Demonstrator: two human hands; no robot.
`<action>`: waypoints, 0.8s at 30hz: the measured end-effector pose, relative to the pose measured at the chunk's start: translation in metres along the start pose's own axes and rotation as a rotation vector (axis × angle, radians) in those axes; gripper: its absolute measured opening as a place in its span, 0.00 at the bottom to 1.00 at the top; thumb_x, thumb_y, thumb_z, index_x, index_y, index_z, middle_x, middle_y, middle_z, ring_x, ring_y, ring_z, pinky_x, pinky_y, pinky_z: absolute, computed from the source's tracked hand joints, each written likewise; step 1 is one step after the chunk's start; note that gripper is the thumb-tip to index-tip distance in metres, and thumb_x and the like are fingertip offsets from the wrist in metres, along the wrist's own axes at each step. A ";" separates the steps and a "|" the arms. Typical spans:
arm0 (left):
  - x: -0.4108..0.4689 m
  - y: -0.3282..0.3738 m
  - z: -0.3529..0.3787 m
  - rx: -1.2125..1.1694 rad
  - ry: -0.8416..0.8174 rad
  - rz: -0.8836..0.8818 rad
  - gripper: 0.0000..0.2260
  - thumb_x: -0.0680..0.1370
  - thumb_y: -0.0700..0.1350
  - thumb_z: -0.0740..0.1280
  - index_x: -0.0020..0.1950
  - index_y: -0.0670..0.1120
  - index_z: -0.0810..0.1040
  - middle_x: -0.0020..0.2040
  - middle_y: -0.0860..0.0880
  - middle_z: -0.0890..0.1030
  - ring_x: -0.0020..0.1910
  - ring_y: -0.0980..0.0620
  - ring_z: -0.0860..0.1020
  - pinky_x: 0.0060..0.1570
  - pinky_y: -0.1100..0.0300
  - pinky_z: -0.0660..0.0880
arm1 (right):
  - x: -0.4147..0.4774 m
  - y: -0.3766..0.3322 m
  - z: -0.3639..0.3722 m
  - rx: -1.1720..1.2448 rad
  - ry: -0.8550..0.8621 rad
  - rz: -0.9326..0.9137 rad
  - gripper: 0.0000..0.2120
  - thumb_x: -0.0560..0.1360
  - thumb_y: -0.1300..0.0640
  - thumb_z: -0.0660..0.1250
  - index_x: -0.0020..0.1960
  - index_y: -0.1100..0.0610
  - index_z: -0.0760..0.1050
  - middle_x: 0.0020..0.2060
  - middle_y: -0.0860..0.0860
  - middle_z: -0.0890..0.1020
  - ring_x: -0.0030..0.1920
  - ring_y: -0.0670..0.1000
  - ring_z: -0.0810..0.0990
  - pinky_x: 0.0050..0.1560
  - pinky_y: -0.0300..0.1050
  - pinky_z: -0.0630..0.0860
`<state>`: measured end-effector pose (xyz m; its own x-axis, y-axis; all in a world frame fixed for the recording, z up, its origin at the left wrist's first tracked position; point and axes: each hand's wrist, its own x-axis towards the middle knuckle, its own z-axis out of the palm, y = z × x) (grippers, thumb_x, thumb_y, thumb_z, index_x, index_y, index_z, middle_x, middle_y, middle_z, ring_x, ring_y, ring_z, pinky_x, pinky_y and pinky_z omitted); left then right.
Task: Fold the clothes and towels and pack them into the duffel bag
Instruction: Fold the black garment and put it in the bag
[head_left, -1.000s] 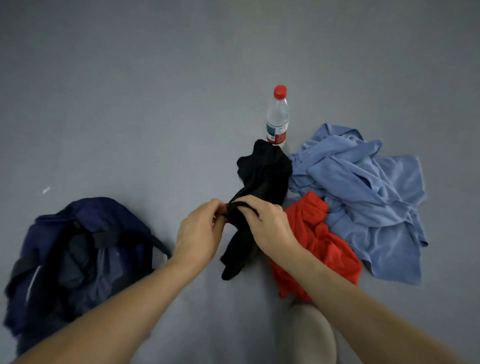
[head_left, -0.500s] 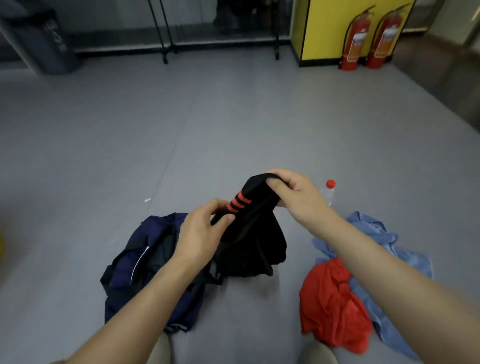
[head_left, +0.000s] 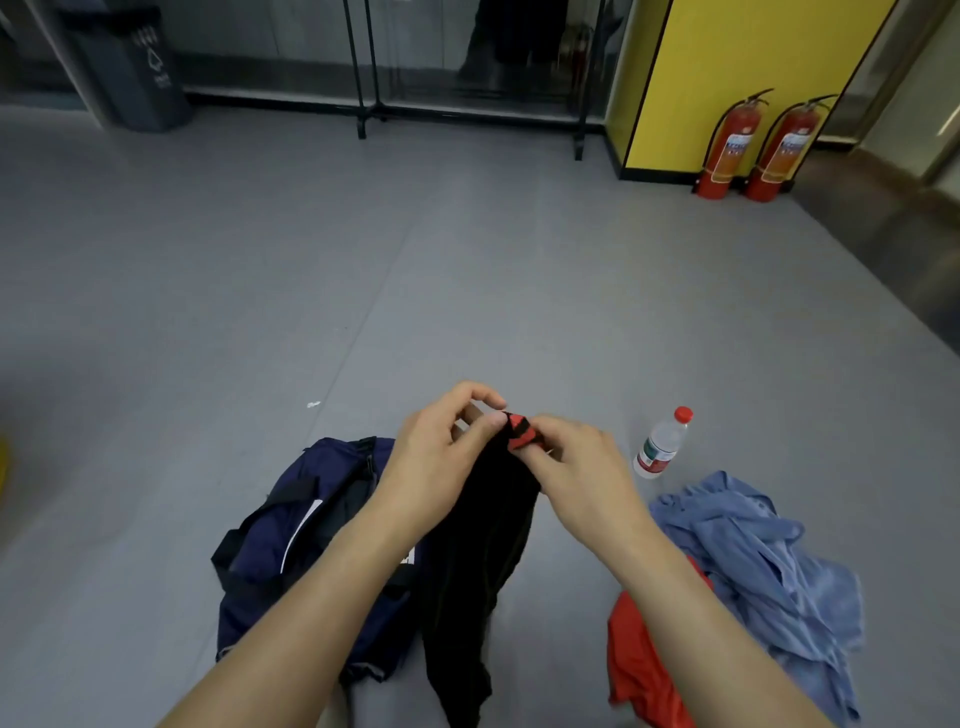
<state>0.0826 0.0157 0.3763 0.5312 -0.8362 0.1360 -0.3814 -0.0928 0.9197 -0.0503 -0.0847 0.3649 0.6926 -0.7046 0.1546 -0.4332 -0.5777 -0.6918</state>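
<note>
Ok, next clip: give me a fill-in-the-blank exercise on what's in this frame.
The left hand and right hand pinch the striped top edge of a ____ garment. The water bottle stands upright with a ____ cap. The navy duffel bag lies to the ____ of the hanging garment. By the yellow wall stand ____ fire extinguishers.
Missing: black; red; left; two.

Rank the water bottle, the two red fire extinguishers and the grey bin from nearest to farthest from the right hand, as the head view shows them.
1. Water bottle: standing just to the right of the right hand, which grips the black garment.
2. Fire extinguishers: far back on the right, beside the yellow wall.
3. Grey bin: far back on the left.
</note>
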 end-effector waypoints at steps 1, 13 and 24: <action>0.001 0.000 -0.003 -0.033 -0.012 -0.017 0.05 0.79 0.48 0.69 0.52 0.59 0.78 0.40 0.55 0.80 0.32 0.57 0.73 0.34 0.65 0.70 | 0.001 0.003 0.002 0.049 0.021 -0.001 0.08 0.77 0.52 0.66 0.39 0.46 0.74 0.30 0.39 0.77 0.33 0.46 0.73 0.37 0.46 0.68; 0.004 -0.024 -0.022 0.426 -0.012 -0.094 0.03 0.78 0.49 0.66 0.48 0.55 0.79 0.39 0.58 0.80 0.40 0.57 0.78 0.44 0.54 0.75 | 0.003 0.016 0.012 0.313 0.152 0.082 0.11 0.76 0.61 0.65 0.42 0.44 0.76 0.29 0.41 0.76 0.30 0.44 0.70 0.36 0.44 0.67; 0.019 -0.007 -0.009 0.145 0.099 -0.052 0.08 0.81 0.48 0.64 0.44 0.56 0.79 0.35 0.57 0.80 0.35 0.54 0.78 0.37 0.57 0.74 | 0.007 -0.001 0.015 0.157 -0.124 0.080 0.18 0.67 0.38 0.72 0.54 0.40 0.72 0.46 0.37 0.81 0.48 0.38 0.80 0.51 0.45 0.77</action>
<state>0.1023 0.0059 0.3759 0.6224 -0.7714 0.1323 -0.4527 -0.2169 0.8649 -0.0363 -0.0825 0.3561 0.7297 -0.6836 0.0136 -0.4010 -0.4440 -0.8013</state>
